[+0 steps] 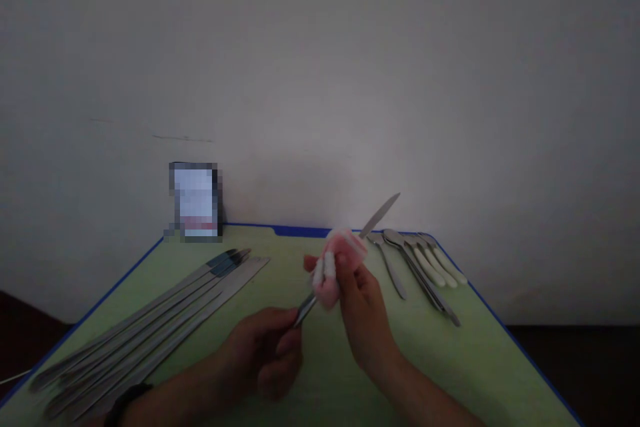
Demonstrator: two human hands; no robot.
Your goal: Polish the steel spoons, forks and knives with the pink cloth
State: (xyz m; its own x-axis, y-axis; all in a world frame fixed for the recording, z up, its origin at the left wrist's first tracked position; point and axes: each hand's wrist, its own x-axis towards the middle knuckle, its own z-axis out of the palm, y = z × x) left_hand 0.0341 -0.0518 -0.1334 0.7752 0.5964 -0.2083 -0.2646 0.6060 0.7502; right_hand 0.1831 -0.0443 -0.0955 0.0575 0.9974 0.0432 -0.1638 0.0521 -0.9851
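Observation:
My left hand (275,350) is closed on the handle of a table knife (381,215), whose blade points up and away to the right. My right hand (367,310) grips a folded pink and white cloth (345,247). The cloth is wrapped about the middle of the knife and hides that part of it. The blade's tip end sticks out beyond the cloth. Both hands are above the light green table (320,407).
Several long, flat metal pieces (165,327), some with bluish ends, lie at the left. On the right lie a lone metal utensil (393,267), dark-handled spoons (420,273) and cream-handled cutlery (440,263). A pixelated screen (195,200) stands against the wall at the back left.

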